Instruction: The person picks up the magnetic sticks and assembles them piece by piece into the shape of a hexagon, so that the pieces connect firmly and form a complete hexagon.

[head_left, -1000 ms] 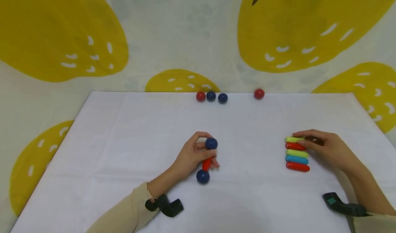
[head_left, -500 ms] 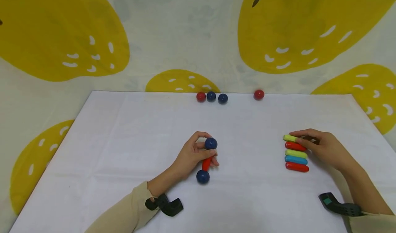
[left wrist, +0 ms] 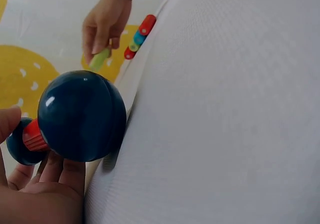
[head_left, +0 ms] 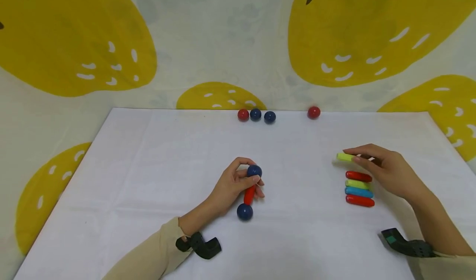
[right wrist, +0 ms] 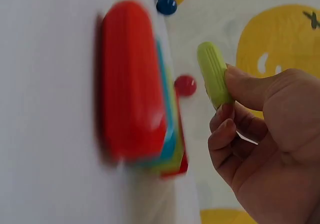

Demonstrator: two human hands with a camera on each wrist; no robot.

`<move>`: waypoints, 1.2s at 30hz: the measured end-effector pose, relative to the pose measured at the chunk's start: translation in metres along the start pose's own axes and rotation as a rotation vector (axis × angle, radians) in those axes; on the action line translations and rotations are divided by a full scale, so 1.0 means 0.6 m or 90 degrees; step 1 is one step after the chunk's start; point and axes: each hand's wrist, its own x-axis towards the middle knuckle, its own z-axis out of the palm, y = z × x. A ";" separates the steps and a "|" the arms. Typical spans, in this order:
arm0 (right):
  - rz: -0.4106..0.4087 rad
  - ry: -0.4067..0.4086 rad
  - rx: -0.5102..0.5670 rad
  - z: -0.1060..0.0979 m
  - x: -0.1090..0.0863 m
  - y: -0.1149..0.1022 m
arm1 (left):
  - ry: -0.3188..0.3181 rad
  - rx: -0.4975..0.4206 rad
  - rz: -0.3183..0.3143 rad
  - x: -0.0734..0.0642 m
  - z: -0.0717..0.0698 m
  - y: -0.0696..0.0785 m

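My left hand grips a red rod that joins a far blue ball and a near blue ball. In the left wrist view the near blue ball looms large, hiding most of the ribbed red rod. To the right, my right hand pinches a yellow-green rod between thumb and fingers, above the table. The right wrist view shows that ribbed yellow-green rod tilted, apart from the row of rods. Nearest the right hand in that row lies a red rod.
Below that red rod lie a yellow-green rod, a blue rod and another red rod. Along the back edge of the white table sit a red ball, two blue balls and a separate red ball.
My right hand has lifted the top yellow-green rod off the row and moved it slightly away and left. The left hand stays in place with its joined pieces, its thumb shifted slightly upward.
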 end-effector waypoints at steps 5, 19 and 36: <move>-0.062 -0.019 0.049 0.016 0.023 -0.047 | -0.011 0.008 0.018 0.000 0.000 0.001; -0.209 -0.075 0.125 0.077 0.069 -0.137 | 0.010 0.041 0.023 0.001 0.002 -0.001; -0.201 -0.186 0.162 0.141 0.089 -0.188 | 0.017 0.016 0.027 0.001 0.001 -0.001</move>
